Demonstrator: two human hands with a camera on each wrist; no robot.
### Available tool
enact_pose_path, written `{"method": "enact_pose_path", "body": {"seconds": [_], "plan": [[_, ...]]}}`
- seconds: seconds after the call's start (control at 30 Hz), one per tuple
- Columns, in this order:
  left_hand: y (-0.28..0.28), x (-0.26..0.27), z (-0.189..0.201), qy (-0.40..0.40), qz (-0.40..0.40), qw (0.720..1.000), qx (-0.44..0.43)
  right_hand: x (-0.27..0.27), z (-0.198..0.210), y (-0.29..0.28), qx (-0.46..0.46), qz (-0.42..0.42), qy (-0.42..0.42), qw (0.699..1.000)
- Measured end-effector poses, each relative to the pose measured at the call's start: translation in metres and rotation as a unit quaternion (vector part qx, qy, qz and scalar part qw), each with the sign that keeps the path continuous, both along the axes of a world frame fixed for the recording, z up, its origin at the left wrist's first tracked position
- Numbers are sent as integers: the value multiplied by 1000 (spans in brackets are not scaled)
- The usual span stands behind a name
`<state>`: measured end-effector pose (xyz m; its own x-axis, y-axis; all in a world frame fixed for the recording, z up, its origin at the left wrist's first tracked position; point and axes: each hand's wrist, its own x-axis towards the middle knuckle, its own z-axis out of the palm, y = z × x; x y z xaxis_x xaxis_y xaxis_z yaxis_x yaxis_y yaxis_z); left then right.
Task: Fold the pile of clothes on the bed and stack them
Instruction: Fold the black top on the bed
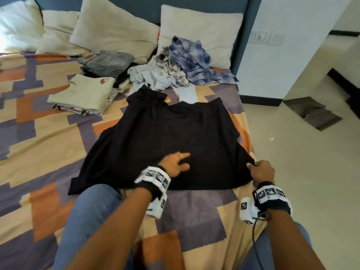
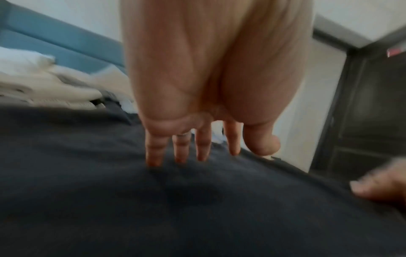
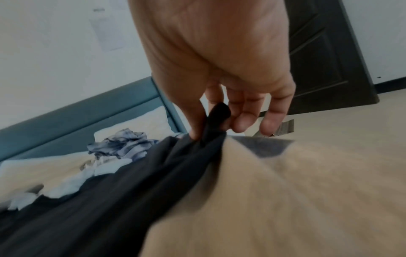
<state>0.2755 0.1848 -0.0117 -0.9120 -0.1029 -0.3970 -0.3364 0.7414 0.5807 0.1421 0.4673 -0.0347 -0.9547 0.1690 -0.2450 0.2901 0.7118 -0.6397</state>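
A black garment (image 1: pixel 165 137) lies spread flat on the patterned bedspread (image 1: pixel 48 143). My left hand (image 1: pixel 176 163) rests on its near middle with straight fingers (image 2: pixel 180 149) touching the dark cloth (image 2: pixel 131 200). At the garment's near right corner my right hand (image 1: pixel 261 170) pinches the cloth between thumb and fingers (image 3: pixel 243 120), the black fabric (image 3: pixel 216 114) bunched in the pinch. A loose pile of blue plaid and pale clothes (image 1: pixel 183 65) lies at the head of the bed. Folded cream tops (image 1: pixel 85 94) and folded grey trousers (image 1: pixel 107 61) are stacked at the left.
Several pillows (image 1: pixel 113 28) lean on the blue headboard (image 1: pixel 124 2). The bed's right edge drops to a pale tiled floor (image 1: pixel 302 172). A white wall (image 1: pixel 282 55) stands right of the bed, a dark door (image 3: pixel 318 52) beyond. My jeans-clad knee (image 1: pixel 91 211) rests on the bed.
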Motion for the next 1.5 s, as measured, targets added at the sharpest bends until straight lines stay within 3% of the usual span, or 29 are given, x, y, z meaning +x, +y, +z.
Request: {"method": "enact_pose_path", "body": {"seconds": [0.1, 0.2, 0.37, 0.47, 0.53, 0.63, 0.7, 0.8, 0.9, 0.97, 1.0, 1.1, 1.17, 1.3, 1.37, 1.5], "plan": [[45, 7, -42, -67, -13, 992, -107, 11, -3, 31, -80, -79, 75, 991], [55, 22, -56, -28, 4, 990, -136, 18, -60, 85, -138, -177, 87, 971], [49, 32, -58, -37, -15, 989, -139, 57, -23, 49, -96, -183, 46, 977], [46, 38, -57, -31, -28, 990, -138, 47, -9, 30, -32, -114, 116, 986], [45, 43, -59, -29, -33, 989, -144, 42, -3, 12, -5, 7, 142, 990], [46, 50, -60, -29, -35, 987, -152, 41, -10, -9, 62, 203, 45, 976], [46, 53, -59, -27, -38, 988, -151, 44, -11, -16, 107, 211, -31, 971], [38, 49, -46, -31, -27, 993, -111, 52, 9, -35, 105, 130, -48, 985], [20, 34, -32, 33, 79, 993, 79, 65, 24, -73, 89, 184, 14, 979], [-4, 22, -17, 109, 224, 940, 232, 71, 21, -102, 64, 275, 40, 958], [-20, 18, -10, 137, 288, 910, 265, 71, 15, -114, 63, 318, 37, 945], [-98, 12, 1, 190, 437, 845, 245, 63, -12, -136, 127, 423, -23, 897], [-164, 14, -3, 183, 497, 822, 210, 54, -26, -137, 171, 459, -59, 870], [-284, 18, -58, 74, 544, 836, 27, 48, -33, -132, 195, 479, -91, 851], [-284, 22, -46, 51, 532, 845, 8, 48, -35, -134, 205, 482, -102, 845], [-276, 27, -38, -11, 453, 890, -38, 48, -32, -135, 211, 483, -125, 841]]}}
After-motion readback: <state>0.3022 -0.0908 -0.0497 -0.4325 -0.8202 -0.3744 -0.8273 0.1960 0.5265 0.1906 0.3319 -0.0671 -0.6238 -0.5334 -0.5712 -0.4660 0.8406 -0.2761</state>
